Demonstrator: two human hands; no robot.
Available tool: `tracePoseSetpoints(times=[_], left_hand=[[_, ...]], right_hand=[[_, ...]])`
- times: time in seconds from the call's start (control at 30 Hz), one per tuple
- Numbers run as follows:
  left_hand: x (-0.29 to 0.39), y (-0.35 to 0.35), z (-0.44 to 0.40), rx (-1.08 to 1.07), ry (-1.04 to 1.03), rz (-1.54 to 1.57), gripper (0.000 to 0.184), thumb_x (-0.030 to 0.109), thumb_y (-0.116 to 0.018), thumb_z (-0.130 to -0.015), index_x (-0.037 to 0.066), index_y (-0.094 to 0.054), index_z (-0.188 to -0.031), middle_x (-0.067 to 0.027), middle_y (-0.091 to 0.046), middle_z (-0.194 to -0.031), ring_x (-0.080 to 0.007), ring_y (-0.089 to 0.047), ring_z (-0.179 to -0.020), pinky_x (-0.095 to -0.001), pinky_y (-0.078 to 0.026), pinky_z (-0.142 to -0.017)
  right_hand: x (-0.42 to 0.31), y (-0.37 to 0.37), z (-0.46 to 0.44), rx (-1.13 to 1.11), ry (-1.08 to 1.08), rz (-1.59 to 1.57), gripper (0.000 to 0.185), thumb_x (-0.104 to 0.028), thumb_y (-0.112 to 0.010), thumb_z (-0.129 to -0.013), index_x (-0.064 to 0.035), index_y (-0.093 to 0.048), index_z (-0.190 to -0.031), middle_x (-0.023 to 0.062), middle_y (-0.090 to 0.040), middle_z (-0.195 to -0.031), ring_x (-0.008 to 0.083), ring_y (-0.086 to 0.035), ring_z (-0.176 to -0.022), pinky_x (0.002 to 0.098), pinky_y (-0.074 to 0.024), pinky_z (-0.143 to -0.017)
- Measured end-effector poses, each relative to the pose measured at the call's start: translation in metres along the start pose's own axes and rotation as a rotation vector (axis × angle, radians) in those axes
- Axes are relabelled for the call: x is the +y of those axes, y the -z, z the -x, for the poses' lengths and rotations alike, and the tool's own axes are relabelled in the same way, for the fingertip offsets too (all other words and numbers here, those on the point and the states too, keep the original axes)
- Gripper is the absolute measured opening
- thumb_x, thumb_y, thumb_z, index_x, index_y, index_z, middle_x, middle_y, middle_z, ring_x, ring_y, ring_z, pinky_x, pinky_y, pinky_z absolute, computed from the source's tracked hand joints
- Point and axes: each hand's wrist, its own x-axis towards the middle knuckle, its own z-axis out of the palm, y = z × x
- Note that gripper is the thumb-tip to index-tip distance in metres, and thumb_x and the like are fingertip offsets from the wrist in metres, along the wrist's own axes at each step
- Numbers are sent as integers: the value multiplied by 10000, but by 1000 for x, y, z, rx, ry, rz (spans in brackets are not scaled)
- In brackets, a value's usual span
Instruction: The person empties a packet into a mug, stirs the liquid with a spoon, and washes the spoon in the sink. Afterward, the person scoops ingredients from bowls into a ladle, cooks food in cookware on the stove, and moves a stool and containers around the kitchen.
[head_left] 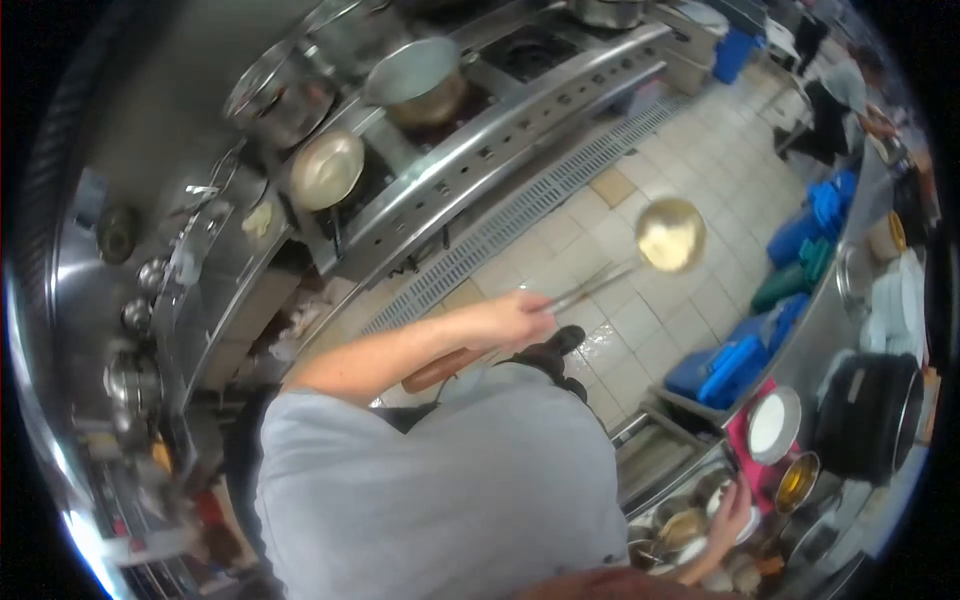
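My left hand [515, 320] is closed around the long metal handle of a small frying pan [688, 222], held out over the tiled floor. A pale yellow lump of food [665, 247] lies in the pan. At the lower right, my right hand [733, 515] reaches over several small containers of ingredients [683, 528]. Its fingers look drawn together, but what they hold is too blurred to make out. Close by are a round metal pan with white contents [773, 425] and a metal bowl of yellow liquid [797, 483].
A stove [490, 165] with a large pot [418, 85] and a pale frying pan [328, 170] runs along the upper left. A floor grate [520, 215] lies before it. Blue bundles [735, 370] and a black pot [865, 415] are at right. Another person [835, 100] stands far right.
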Motion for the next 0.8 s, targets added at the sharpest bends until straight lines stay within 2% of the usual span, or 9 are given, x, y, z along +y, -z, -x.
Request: tracePoseSetpoints(times=[0.07,0.2,0.33,0.47,0.6,0.67,0.7,0.73,0.8], left_hand=[[-14,27,12,61,11,157,394,170,-551,-980,58,-555,-1358,3,-591,-810,-68,-523,-610,-222,-431,-470],[-16,93,38,345,-93,595,437,57,-611,-893,-1,-533,-1320,-13,-579,-765,-90,-571,-601,-236,-471,-449],[-21,196,42,510,-265,689,722,25,-640,-891,-58,-262,-1501,-86,-654,-869,-134,-655,-654,-223,-548,-468],[-35,314,23,575,-339,645,628,132,-639,-953,-39,-345,-1481,-81,-659,-1004,-96,-618,-658,-197,-494,-427],[-46,411,-15,646,-384,646,308,158,-613,-961,4,-588,-1226,-56,-608,-919,-73,-537,-624,-237,-397,-416],[-45,441,-25,804,-290,304,326,187,-601,-963,6,-586,-1233,-30,-583,-852,-59,-516,-605,-228,-400,-428],[-53,461,-33,791,-257,135,353,183,-580,-943,-7,-571,-1241,-129,-663,-859,-208,-636,-626,-348,-520,-523],[-65,479,-43,779,-258,130,353,183,-580,-943,-7,-571,-1241,-129,-663,-859,-208,-636,-626,-348,-520,-523],[-85,509,-62,1088,-361,-712,385,170,-567,-905,-7,-562,-1248,-272,-694,-946,-424,-691,-786,-493,-561,-737]], right_hand=[[-2,-21,-20,43,310,237,306,-122,-544,-1022,65,-619,-1253,165,-678,-1203,215,-666,-949,306,-517,-856],[-28,-76,-26,-94,211,88,294,-88,-534,-1023,67,-615,-1260,146,-686,-1169,186,-658,-975,289,-513,-868],[-63,-129,-25,-221,94,-53,302,-118,-554,-1032,62,-611,-1268,83,-665,-1130,124,-619,-956,243,-498,-854],[-111,-193,-34,-219,30,-133,289,-126,-564,-1030,49,-626,-1252,70,-672,-1115,112,-618,-951,237,-508,-824],[-141,-276,-56,-269,-51,-198,321,-157,-596,-1014,37,-618,-1269,83,-675,-1128,125,-636,-935,256,-529,-841],[-161,-307,-63,-310,-24,-128,332,-151,-604,-1009,47,-612,-1275,108,-676,-1165,143,-640,-978,266,-520,-876],[-185,-324,-65,-367,50,10,339,-151,-601,-1009,56,-607,-1278,125,-674,-1183,162,-640,-1012,280,-511,-907],[-213,-342,-67,-420,130,141,346,-152,-599,-1010,64,-601,-1280,141,-673,-1200,182,-640,-1046,294,-503,-938],[-251,-363,-63,-387,126,148,296,-110,-588,-1001,73,-630,-1230,176,-703,-1147,201,-654,-1032,327,-506,-929]])
